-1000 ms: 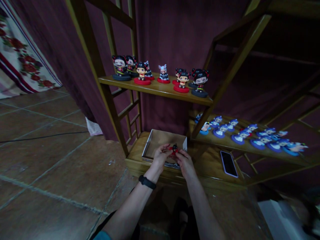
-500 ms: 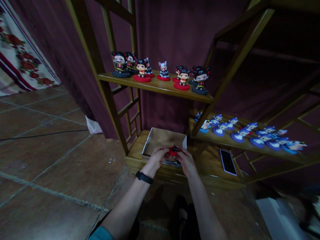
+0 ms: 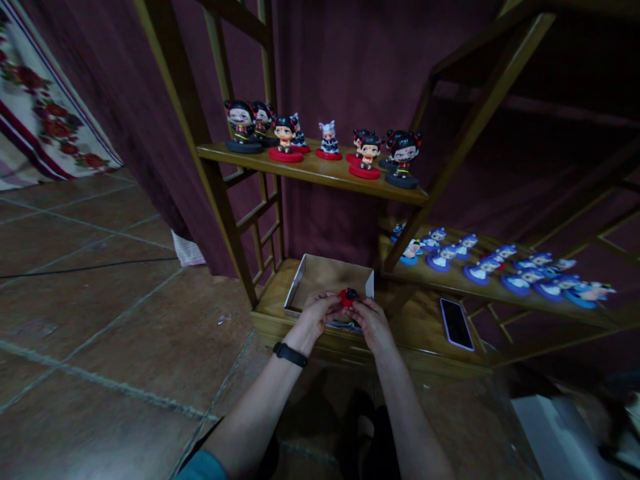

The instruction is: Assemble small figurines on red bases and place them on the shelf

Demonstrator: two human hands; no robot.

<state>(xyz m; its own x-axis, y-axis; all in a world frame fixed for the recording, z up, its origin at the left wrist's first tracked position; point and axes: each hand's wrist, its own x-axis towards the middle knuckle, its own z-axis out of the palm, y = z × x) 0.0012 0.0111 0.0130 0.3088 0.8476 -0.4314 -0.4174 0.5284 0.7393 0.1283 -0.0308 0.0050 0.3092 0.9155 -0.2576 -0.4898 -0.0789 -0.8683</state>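
Between my two hands, just above an open cardboard box [image 3: 330,268], is a small figurine [image 3: 349,296] with a red base and a black-haired head. My left hand [image 3: 320,312] pinches it from the left, and a dark band circles that wrist. My right hand [image 3: 369,319] grips it from the right with curled fingers. The box rests on the low wooden shelf [image 3: 274,297], its front part hidden by my hands. On the upper shelf [image 3: 320,168] stand several similar figurines, such as one on a red base [image 3: 369,157] and one on a black base [image 3: 402,160].
To the right, a shelf carries several blue and purple figurines [image 3: 481,269]. A phone [image 3: 456,324] lies on the low shelf below them. A slanting wooden post [image 3: 470,127] divides the rack. Dark curtain [image 3: 345,73] hangs behind, and a white box [image 3: 555,427] sits at lower right.
The figurine has turned a little between my fingers, its dark head tipping to the right. My hands stay almost in the same place over the box.
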